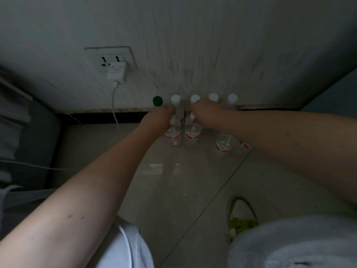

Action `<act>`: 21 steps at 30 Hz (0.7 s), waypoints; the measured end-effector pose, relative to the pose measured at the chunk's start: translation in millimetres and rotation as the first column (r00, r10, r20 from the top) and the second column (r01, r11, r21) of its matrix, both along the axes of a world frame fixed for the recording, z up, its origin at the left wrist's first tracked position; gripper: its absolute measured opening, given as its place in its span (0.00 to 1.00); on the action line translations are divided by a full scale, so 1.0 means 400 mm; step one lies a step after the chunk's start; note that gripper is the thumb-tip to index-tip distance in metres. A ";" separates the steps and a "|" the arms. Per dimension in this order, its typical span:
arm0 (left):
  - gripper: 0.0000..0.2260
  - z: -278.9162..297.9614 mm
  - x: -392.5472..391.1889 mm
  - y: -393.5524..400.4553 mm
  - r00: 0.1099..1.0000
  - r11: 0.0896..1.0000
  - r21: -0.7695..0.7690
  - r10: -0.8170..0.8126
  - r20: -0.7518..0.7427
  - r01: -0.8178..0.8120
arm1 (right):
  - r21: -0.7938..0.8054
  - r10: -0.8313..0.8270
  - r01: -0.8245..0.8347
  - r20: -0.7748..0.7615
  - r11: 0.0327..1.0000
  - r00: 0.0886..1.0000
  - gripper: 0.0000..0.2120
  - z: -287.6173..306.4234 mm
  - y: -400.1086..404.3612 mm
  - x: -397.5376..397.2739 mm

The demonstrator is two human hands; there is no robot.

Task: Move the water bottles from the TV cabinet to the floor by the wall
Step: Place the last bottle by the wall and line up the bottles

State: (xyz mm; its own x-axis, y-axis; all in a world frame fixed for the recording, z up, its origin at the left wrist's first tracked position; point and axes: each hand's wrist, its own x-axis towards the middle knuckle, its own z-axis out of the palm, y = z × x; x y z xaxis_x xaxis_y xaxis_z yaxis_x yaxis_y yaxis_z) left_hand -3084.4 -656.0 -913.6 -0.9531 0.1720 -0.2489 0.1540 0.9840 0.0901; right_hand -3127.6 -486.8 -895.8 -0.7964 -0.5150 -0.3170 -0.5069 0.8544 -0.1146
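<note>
Both hands were down at the wall w/ the bottles: left hand (158, 118) curled round the neck of a water bottle (173, 135) standing on the floor (173, 180), right hand (204, 113) curled round the top of a second bottle (192, 135) just beside it, the two bottles nearly touching, both upright w/ red-and-white labels. Behind them, a row of white-capped bottles (231, 98) stood right against the wall (212, 45), w/ one green-capped bottle (157, 101) at the left end. Two more bottles (223, 145) stood on the floor under the right forearm, partly hidden. Wall outlet (112, 58) at upper left held a white charger (116, 72), its cable (116, 113) hanging to the floor. Green shoe (241, 215) at lower right.
</note>
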 end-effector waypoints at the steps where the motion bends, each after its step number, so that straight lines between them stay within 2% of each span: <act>1: 0.13 -0.002 -0.001 0.003 1.000 1.000 0.003 0.003 -0.012 -0.003 | 0.003 -0.015 0.015 0.010 1.000 1.000 0.09 0.002 -0.002 -0.001; 9: 0.12 -0.004 -0.007 0.020 1.000 1.000 0.012 0.002 -0.031 -0.002 | 0.039 0.014 -0.012 -0.045 0.999 0.999 0.11 0.015 0.005 0.001; 15: 0.11 -0.007 -0.011 0.031 0.998 1.000 0.002 -0.021 -0.051 0.021 | 0.043 0.007 -0.006 -0.018 0.999 1.000 0.11 0.012 0.008 -0.008; 21: 0.13 -0.002 -0.018 0.036 1.000 0.999 0.049 -0.001 -0.008 0.002 | 0.038 0.005 -0.004 -0.009 0.999 1.000 0.10 -0.003 0.005 -0.015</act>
